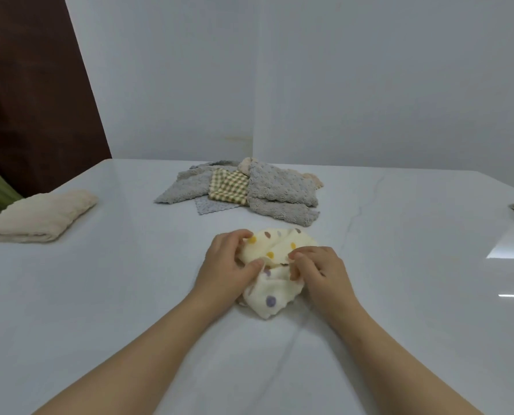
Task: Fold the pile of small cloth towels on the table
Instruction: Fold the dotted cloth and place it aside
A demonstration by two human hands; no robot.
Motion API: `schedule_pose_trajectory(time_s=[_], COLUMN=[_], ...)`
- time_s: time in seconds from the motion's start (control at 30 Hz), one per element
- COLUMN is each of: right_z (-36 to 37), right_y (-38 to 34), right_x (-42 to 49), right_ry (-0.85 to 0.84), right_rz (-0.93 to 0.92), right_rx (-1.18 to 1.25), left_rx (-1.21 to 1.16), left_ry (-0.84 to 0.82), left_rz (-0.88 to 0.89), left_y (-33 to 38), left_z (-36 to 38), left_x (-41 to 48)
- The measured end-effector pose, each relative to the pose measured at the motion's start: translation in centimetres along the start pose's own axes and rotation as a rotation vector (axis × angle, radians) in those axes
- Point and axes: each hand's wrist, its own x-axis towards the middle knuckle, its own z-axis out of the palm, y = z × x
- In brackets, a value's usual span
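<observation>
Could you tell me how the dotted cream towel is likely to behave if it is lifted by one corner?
The dotted cream towel already bunches and creases between the left hand and right hand, so it would probably hang limp. It looks thin and light. On the glossy table it may well slide when pushed.

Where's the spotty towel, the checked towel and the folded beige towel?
spotty towel (275, 250), head view, its top middle.
checked towel (229, 186), head view, its middle.
folded beige towel (44, 214), head view, its top face.
</observation>
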Motion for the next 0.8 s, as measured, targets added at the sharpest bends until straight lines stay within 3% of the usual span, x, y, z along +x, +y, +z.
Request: schedule_pose_trajectory(time_s=[0.1,0.17,0.27,0.47,0.67,0.8], right_z=[0.0,0.2,0.8,1.2,0.2,-0.1], right_y=[0.2,0.1,0.2,1.2,1.9,1.1], right_x=[1.1,1.9,3.4,4.3,4.9,4.8], right_ry=[0.054,-0.047,-0.164,-0.009,0.035,0.081], right_rz=[0.043,0.066,0.080,0.068,-0.027,0.131], right_rx=[0.019,-0.101,-0.323,-0.414,-0.293,0.247], left_rx=[0.186,0.172,0.089,-0.084,-0.303,-0.577], left_ry=[-0.238,-0.293,-0.178,-0.071,0.008,0.001], left_rz=[0.039,0.011,0.019,-0.098,-0.217,-0.329], left_y=[-0.3,-0.3,-0.5,-0.9,-0.6,-0.1], left_z=[-0.5,-0.7,-0.7,-0.6,-1.6,-2.3], left_x=[1.4,2.1,2.9,3.3,4.2,4.1])
